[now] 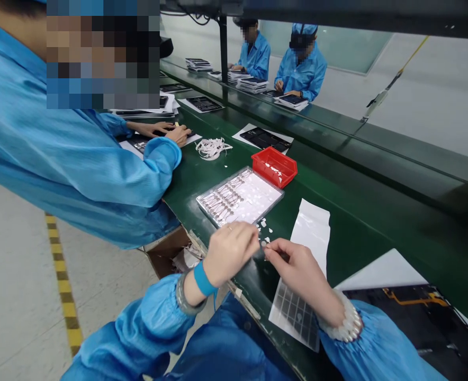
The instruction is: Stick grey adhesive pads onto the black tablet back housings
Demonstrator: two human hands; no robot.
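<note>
My left hand [232, 251] is closed with its fingertips pinched together, just in front of a clear tray [263, 198]. Facing it, my right hand [301, 270] pinches thumb against forefinger, a small gap from the left. Whatever is in either pinch is too small to make out. On the tray lie rows of small round parts with thin wires [224, 198]. Small white bits [263, 223] are scattered between the tray and my fingers. Under my right wrist lies a sheet with a grid of clear and dark squares [293, 312], beside a white backing strip [311, 227].
A red bin [276, 174] with white scraps stands behind the tray. To its left is a heap of white strips [212, 149]. A black device panel [420, 317] lies at the right. A co-worker [79, 153] works close on my left; two others sit across the line.
</note>
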